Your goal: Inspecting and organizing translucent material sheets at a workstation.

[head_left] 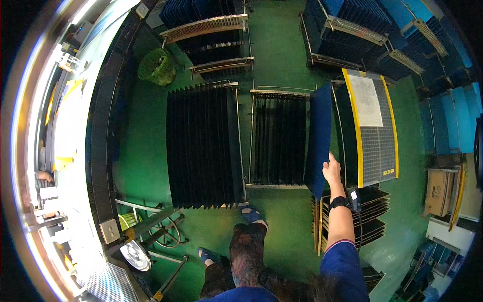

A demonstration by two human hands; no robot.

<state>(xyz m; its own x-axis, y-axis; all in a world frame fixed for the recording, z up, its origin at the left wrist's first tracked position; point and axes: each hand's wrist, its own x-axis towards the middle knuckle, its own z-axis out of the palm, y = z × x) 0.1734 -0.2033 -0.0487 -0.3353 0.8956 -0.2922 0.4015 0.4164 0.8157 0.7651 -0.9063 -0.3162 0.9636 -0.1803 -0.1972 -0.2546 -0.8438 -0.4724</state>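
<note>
My right hand [332, 170] is closed on the near part of a flat blue panel [320, 131], at its right edge, with the thumb pointing up. The panel stands upright at the right end of a metal rack [282, 186] that holds several dark sheets [279, 138]. A dark watch sits on my right wrist, and a small device with a cable [354, 199] is beside it. Nothing of my left hand or forearm shows.
Another rack of dark upright sheets [204, 146] stands at left. A yellow-edged grid panel [387, 136] with paper lies at right. Further racks [206, 27] and a green basket [160, 68] are beyond. Another person's hand [44, 176] appears at the bright bench. A wheeled stool base [166, 229] stands near-left.
</note>
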